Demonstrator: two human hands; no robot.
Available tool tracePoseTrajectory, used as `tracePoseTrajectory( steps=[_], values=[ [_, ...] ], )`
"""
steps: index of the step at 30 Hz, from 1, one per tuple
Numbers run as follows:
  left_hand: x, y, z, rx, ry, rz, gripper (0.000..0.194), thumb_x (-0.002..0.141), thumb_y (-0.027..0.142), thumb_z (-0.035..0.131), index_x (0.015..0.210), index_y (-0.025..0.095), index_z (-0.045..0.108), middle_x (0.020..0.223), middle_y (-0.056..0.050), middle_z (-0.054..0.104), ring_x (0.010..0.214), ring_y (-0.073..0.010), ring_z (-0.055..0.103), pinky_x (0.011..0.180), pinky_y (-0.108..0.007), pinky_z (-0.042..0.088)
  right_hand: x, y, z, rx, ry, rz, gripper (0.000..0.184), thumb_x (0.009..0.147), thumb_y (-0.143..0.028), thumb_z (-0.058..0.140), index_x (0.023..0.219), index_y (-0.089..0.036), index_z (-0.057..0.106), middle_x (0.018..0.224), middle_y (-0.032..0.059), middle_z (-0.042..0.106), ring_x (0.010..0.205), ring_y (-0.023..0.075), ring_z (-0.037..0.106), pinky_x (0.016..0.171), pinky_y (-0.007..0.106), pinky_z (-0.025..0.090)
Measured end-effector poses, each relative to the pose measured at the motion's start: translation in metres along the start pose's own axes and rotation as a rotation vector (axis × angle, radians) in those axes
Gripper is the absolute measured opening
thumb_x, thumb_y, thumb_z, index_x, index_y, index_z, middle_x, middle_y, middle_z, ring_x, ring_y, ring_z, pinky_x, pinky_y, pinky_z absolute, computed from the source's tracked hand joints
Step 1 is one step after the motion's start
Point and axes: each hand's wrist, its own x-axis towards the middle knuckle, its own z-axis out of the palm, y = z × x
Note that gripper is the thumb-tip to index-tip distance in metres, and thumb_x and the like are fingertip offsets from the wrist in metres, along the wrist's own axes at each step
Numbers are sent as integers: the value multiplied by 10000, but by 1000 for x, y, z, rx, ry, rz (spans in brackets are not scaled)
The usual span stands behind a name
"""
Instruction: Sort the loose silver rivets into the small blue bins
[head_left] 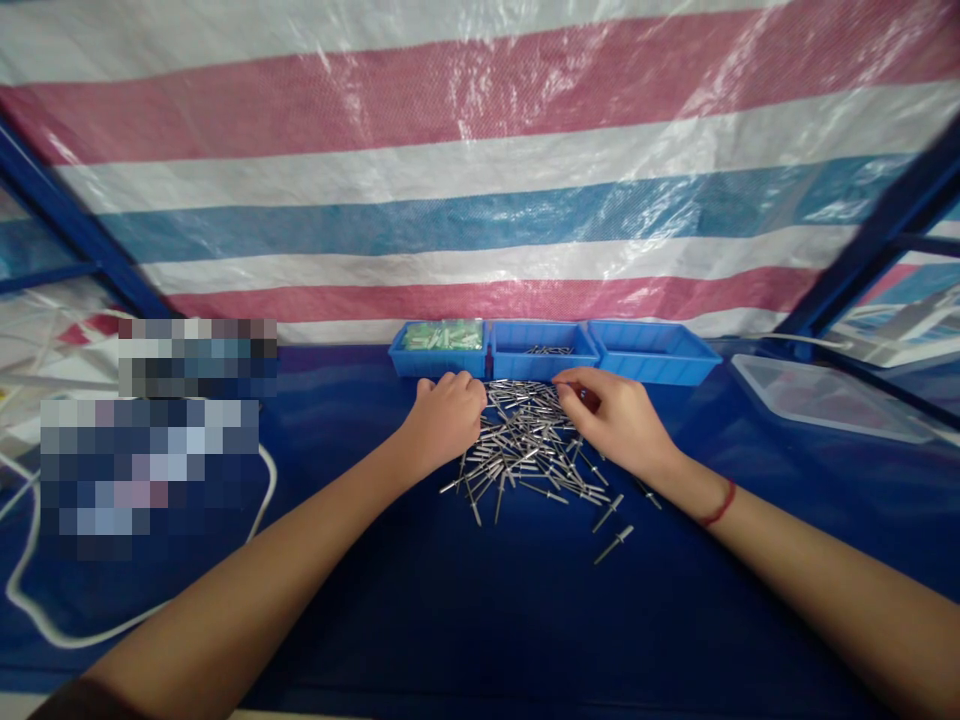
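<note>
The pile of metal rivets lies on the blue tabletop, between the two hands; the left hand is at its nine o'clock, with fingers curled and their tips hidden, so I cannot tell if it has hold of something; the right hand is at three o'clock, half curled, with thumb and forefinger bent near the pile's edge; what is inside this hand is too dark to make out, so its grasp also I cannot tell.

At twelve o'clock of the pile stands the middle bin, with some rivets visible, partly hidden behind its front wall; toward eleven is the left bin, holding greenish packets whose content is unclear; at two o'clock is the right bin; the clear plastic lid lies farther, at three o'clock; toward nine o'clock, pixelated patches cover some objects near a white cable; both forearms are cut off by the frame.
</note>
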Motion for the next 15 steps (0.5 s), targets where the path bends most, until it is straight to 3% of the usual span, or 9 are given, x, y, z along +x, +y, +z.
tracePoseTrajectory(
  steps=[4, 10, 13, 15],
  values=[
    [-1, 1, -8, 89, 93, 40, 223, 891, 86, 361, 951, 121, 573, 925, -115, 611, 866, -261, 541, 743, -401, 344, -3, -3, 1, 79, -72, -41, 205, 854, -246, 489, 903, -156, 665, 722, 28, 658, 596, 138, 582, 600, 265, 442],
    [-9, 18, -21, 150, 257, 279, 211, 919, 109, 350, 913, 137, 559, 851, -81, 609, 797, -230, 542, 719, -365, 339, -8, -19, 1, 177, -170, -161, 199, 878, -305, 500, 923, -173, 642, 837, 51, 649, 621, 132, 548, 622, 281, 447],
    [-13, 24, -20, 22, 294, 329, 194, 932, 140, 360, 888, 147, 549, 835, -60, 612, 789, -217, 558, 730, -360, 364, -10, -26, 0, 258, -177, -147, 209, 899, -283, 473, 848, -178, 647, 778, 45, 644, 673, 148, 567, 642, 284, 445],
    [-15, 25, -18, -196, 339, 294, 143, 930, 159, 396, 914, 154, 538, 862, -44, 624, 799, -189, 578, 744, -337, 397, -11, -27, 0, 353, -161, -80, 206, 899, -286, 481, 847, -184, 652, 806, 44, 663, 720, 156, 593, 658, 283, 455]
  ],
)
